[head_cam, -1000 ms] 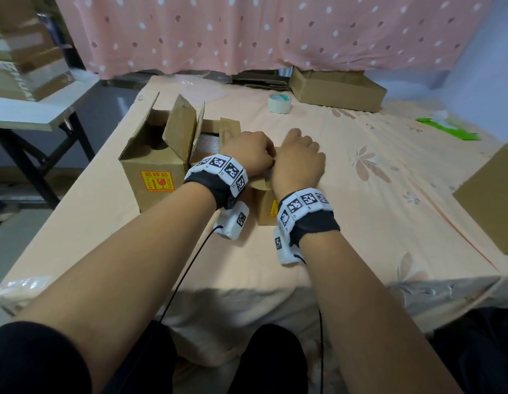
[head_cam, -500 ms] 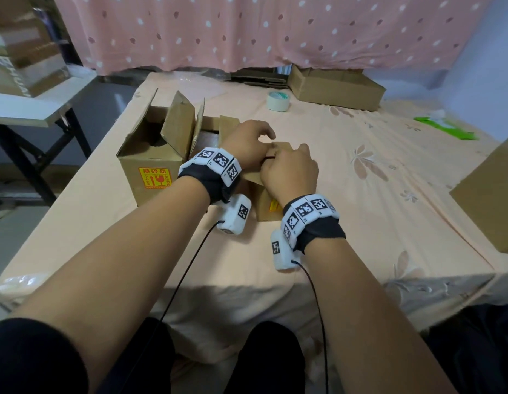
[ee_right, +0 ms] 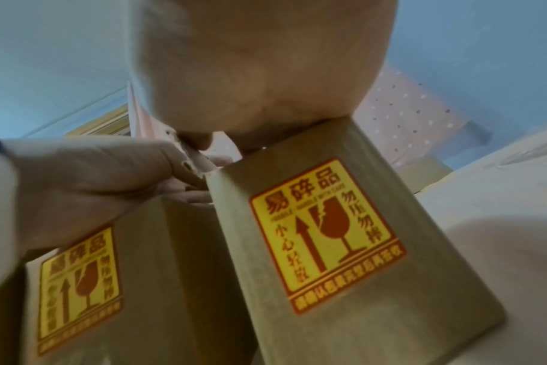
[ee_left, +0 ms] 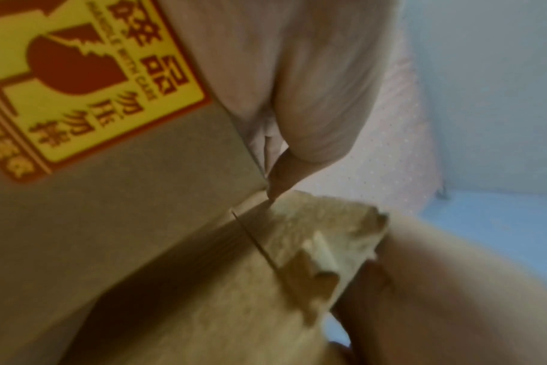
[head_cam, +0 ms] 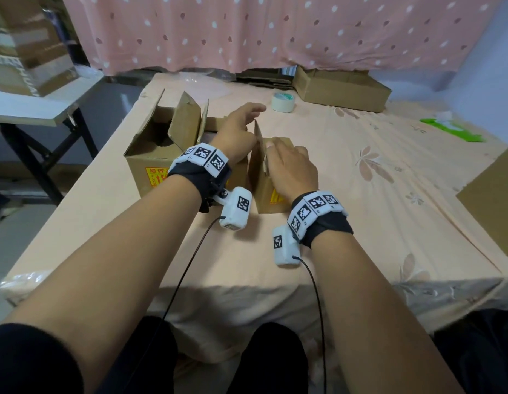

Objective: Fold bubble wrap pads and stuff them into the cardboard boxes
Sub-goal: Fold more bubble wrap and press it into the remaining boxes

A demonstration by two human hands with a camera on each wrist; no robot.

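Observation:
A small brown cardboard box (head_cam: pixel 268 194) with a yellow fragile label (ee_right: pixel 325 229) stands on the table (head_cam: pixel 360 223) under both hands. My left hand (head_cam: pixel 244 123) holds one of its top flaps (head_cam: pixel 258 146) upright, fingers round the flap's torn edge (ee_left: pixel 313 247). My right hand (head_cam: pixel 289 166) lies flat over the box top, palm on its near rim (ee_right: pixel 259 74). The inside of this box is hidden. A second box (head_cam: pixel 153 163) with its flaps up stands just to the left, touching the first. Clear bubble wrap (head_cam: pixel 201 86) lies at the table's far end.
A tape roll (head_cam: pixel 283 102) and a flat cardboard box (head_cam: pixel 341 86) sit at the back. A green packet (head_cam: pixel 452 129) lies far right, and another box (head_cam: pixel 491 206) at the right edge. A side table (head_cam: pixel 33 109) with taped boxes stands to the left.
Both hands were bunched together on the box top. Now they have parted: the left hand has swung a flap up to vertical, and the right hand has flattened over the top.

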